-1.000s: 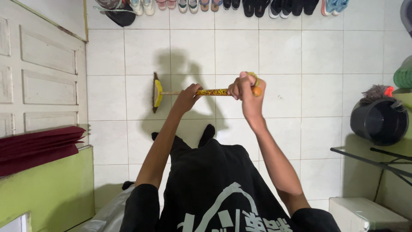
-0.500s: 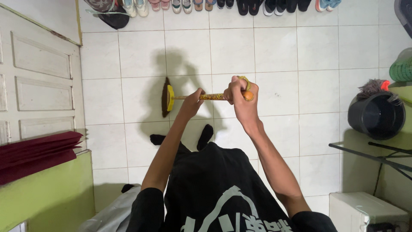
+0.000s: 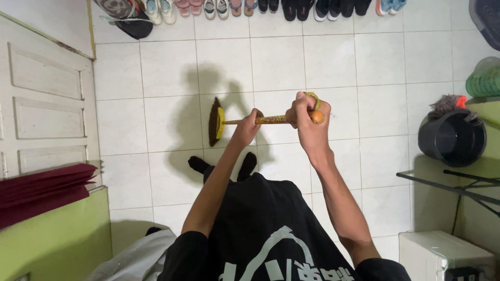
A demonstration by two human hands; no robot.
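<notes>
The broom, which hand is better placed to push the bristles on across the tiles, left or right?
Probably the left hand: it grips the broom low on the handle, nearest the bristles. The right hand holds the top end by the orange cap, better suited to pivot and steady.

Both hands, left hand (image 3: 249, 126) and right hand (image 3: 307, 117), around a broom (image 3: 219, 122) over white floor tiles (image 3: 166, 67)

Broom (image 3: 224, 122): yellow patterned handle, orange end cap; dark bristles on white tiles
</notes>
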